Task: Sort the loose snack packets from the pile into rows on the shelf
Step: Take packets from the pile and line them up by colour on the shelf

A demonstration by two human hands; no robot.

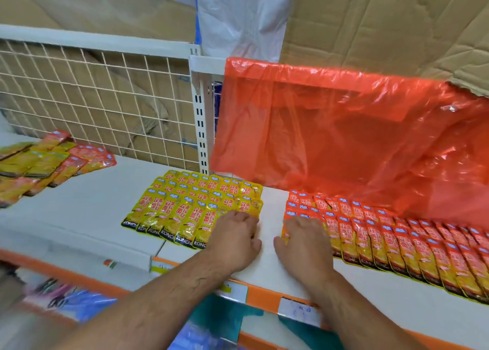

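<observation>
1. Two hands lie on the white shelf (pixel 87 206), in front of the white post (pixel 201 127) and a little to its right.
2. The left hand (pixel 235 239) presses its fingers down on the edge of the yellow packets (pixel 185 206). These lie in neat rows just in front of the post.
3. The right hand (pixel 304 241) presses spread fingers on the end of the red packets (pixel 397 238). These lie in rows to the right of the post.
4. The hands are apart, with bare shelf between them. Neither one grips a packet.
5. The loose pile (pixel 45 161) sits far to the left of the post. It is blurry and cut off at the edge.
6. A wire grid (pixel 92 98) stands left of the post.
7. Brown cardboard (pixel 383 18) leans up high, to the right of the post.
8. A red plastic bag (pixel 344 137) hangs right of the post and hides the back of the red rows.
9. An orange strip (pixel 262 296) runs along the shelf front. The things below it are too blurry to make out.
</observation>
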